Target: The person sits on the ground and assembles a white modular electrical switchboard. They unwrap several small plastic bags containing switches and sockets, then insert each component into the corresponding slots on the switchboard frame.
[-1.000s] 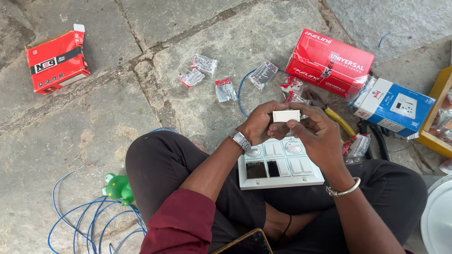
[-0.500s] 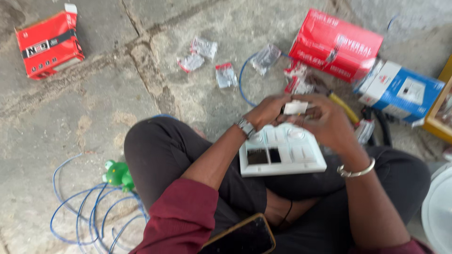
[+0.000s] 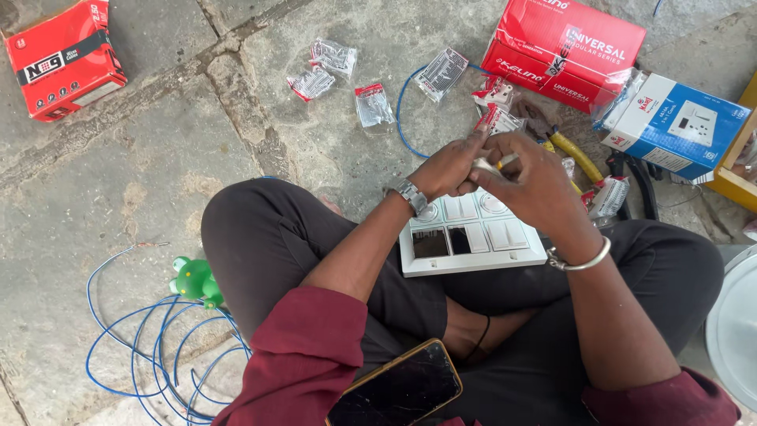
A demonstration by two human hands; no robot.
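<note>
I sit cross-legged on a stone floor with a white switch plate resting on my lap; it has several white switches and two dark empty slots. Both hands are raised just above its far edge. My left hand, a metal watch on its wrist, and my right hand, a bangle on its wrist, pinch a small white part together between their fingertips. Most of the part is hidden by my fingers. A dark phone lies on my left thigh.
Red boxes and a blue-white box lie on the floor, with several small clear packets between them. Coiled blue wire and a green plastic piece lie at my left. A yellow-handled tool lies right of my hands.
The white part was held flat and in full view above the plate; now my fingers close round it, and it is mostly hidden. The view shifted slightly.
</note>
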